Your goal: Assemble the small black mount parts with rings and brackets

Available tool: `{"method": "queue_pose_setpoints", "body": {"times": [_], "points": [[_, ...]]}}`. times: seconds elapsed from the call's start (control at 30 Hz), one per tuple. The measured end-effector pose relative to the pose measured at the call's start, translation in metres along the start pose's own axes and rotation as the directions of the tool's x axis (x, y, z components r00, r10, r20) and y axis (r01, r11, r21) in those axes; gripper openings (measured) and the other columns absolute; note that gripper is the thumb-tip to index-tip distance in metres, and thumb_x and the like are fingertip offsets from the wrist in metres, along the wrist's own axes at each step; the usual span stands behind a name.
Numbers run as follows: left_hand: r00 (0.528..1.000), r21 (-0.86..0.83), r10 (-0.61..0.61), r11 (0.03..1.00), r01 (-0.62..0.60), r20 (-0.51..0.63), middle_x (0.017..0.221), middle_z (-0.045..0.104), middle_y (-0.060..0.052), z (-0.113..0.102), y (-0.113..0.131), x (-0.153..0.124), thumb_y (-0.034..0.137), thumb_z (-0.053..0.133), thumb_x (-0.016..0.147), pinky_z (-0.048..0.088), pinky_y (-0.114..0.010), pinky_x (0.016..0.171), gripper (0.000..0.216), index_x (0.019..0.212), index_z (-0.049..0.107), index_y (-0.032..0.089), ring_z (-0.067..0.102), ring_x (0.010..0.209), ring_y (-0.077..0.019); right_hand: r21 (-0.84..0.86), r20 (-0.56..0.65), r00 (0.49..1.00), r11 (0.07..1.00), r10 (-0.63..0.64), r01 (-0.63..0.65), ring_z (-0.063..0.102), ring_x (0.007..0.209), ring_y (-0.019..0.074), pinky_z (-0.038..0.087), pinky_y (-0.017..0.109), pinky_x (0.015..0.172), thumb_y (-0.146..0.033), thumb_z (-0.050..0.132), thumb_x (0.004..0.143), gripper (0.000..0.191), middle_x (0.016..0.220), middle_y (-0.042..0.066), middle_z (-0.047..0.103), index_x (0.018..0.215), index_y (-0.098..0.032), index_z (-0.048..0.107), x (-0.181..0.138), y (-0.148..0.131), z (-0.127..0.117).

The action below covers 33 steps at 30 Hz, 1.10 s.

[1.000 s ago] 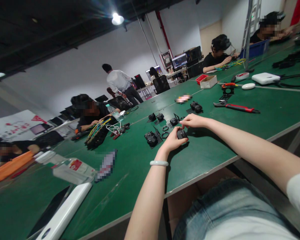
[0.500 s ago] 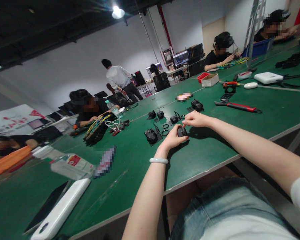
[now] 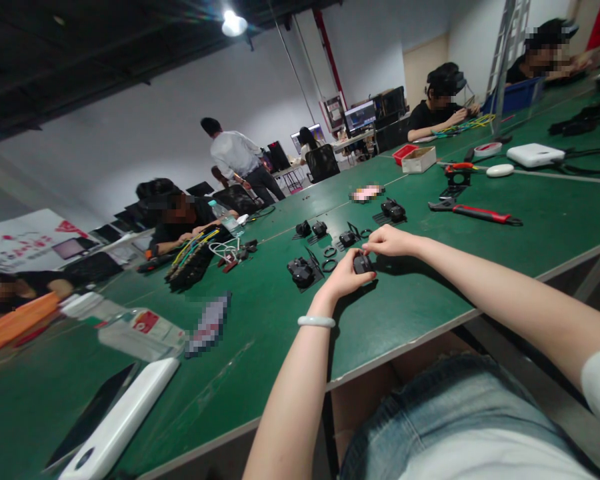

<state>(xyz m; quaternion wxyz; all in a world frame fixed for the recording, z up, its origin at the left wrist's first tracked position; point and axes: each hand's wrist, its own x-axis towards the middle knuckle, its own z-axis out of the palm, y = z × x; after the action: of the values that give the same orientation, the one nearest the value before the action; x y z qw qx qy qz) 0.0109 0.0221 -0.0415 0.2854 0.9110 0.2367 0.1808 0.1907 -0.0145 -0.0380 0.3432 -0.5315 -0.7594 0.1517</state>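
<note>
My left hand [image 3: 346, 275] grips a small black rounded part [image 3: 363, 265] just above the green table, thumb and fingers around its sides. At the top of that part, my right hand [image 3: 386, 240] is closed in a pinch; whatever lies between its fingertips is too small to make out. Left of my hands sits a larger black assembly [image 3: 301, 272] on a flat bracket, with black rings [image 3: 329, 265] beside it. Beyond my hands are more small black pieces, among them one [image 3: 349, 237] with an upright plate and another [image 3: 393, 210] farther back.
An adjustable wrench [image 3: 475, 213] with red-black handle lies to the right, near a black bracket [image 3: 458, 181] and a white box [image 3: 536, 155]. On the left are a plastic bottle [image 3: 140, 330], a white power bank [image 3: 123, 420] and a dark phone [image 3: 93, 417]. Several people work around the table.
Both hands keep nearly the same place and grip on the black part. The whole view has shifted very slightly; nothing on the table has visibly moved.
</note>
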Motion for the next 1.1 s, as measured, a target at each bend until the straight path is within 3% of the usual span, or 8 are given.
{"method": "queue_pose_setpoints", "body": {"times": [0.2, 0.47, 0.87, 1.1], "points": [[1.000, 0.001, 0.001, 1.000, -0.001, 0.004, 0.090, 0.050, -0.001, -0.0012, 0.0018, 0.0002, 0.030, 0.059, 0.062, 0.040, -0.026, 0.070, 0.047, 0.103, 0.041, 0.015, 0.049, 0.077, -0.0136, -0.050, 0.009, 1.000, 0.999, 0.018, -0.017, 0.037, 0.048, 0.0080, 0.023, 0.020, 0.047, -0.044, 0.040, 0.073, 0.045, 0.047, 0.001, 0.049, 0.056, -0.009, 0.061, 0.0032, 0.0075, 0.0055], [1.000, -0.009, -0.019, 1.000, 0.019, 0.005, 0.090, 0.051, -0.002, -0.0015, 0.0031, -0.0002, 0.029, 0.059, 0.062, 0.041, -0.026, 0.069, 0.048, 0.104, 0.041, 0.015, 0.049, 0.076, -0.0135, -0.039, 0.011, 1.000, 0.999, 0.016, -0.015, 0.036, 0.049, 0.0073, 0.022, 0.020, 0.047, -0.046, 0.040, 0.072, 0.046, 0.048, -0.001, 0.046, 0.053, -0.009, 0.058, 0.0040, 0.0095, 0.0066], [1.000, 0.014, -0.010, 1.000, 0.010, -0.004, 0.090, 0.050, -0.001, -0.0005, 0.0031, 0.0001, 0.030, 0.059, 0.062, 0.040, -0.025, 0.071, 0.048, 0.103, 0.041, 0.015, 0.048, 0.078, -0.0134, 0.011, -0.002, 1.000, 1.000, 0.025, -0.025, 0.044, 0.053, 0.0099, 0.027, 0.020, 0.050, -0.039, 0.043, 0.073, 0.038, 0.057, 0.003, 0.058, 0.070, -0.009, 0.066, 0.0024, 0.0038, 0.0036], [1.000, 0.017, -0.017, 1.000, 0.017, -0.003, 0.087, 0.049, 0.000, 0.0002, 0.0007, -0.0001, 0.031, 0.058, 0.062, 0.040, -0.025, 0.069, 0.048, 0.104, 0.040, 0.015, 0.048, 0.075, -0.0127, -0.030, -0.022, 1.000, 0.999, 0.009, -0.009, 0.041, 0.051, 0.0092, 0.025, 0.020, 0.049, -0.041, 0.040, 0.074, 0.042, 0.051, 0.002, 0.054, 0.071, -0.009, 0.067, 0.0029, 0.0054, 0.0019]]}}
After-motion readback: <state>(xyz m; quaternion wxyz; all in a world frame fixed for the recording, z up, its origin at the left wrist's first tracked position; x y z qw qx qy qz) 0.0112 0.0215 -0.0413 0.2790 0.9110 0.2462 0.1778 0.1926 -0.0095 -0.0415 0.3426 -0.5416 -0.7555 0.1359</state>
